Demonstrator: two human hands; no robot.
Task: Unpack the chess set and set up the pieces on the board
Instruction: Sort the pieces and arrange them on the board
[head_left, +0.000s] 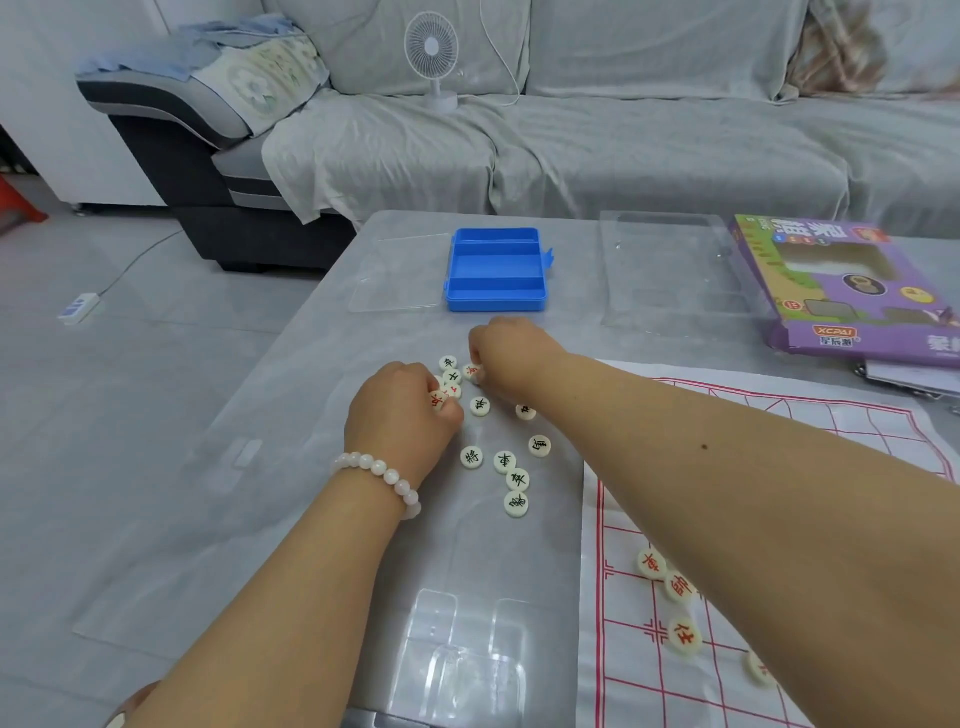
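A home living room: draped sofa (571, 150), small fan (432, 57), low table (291, 415).

Both forearms are bare, with no sleeves showing anywhere along them. The left wrist wears a bracelet (382, 475) of round, glossy beads — milky white to faint pink — strung in a single row. The right forearm carries one small dark mole (705, 447) — nothing else worn.

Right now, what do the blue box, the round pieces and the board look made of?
Blue box: moulded plastic, opaque with a soft sheen and hinge tabs. Round pieces: cream discs, glossy, likely plastic or resin; inked characters. Board: thin white sheet with red printed lines, lying flat with creases, probably paper or film; cannot tell which.
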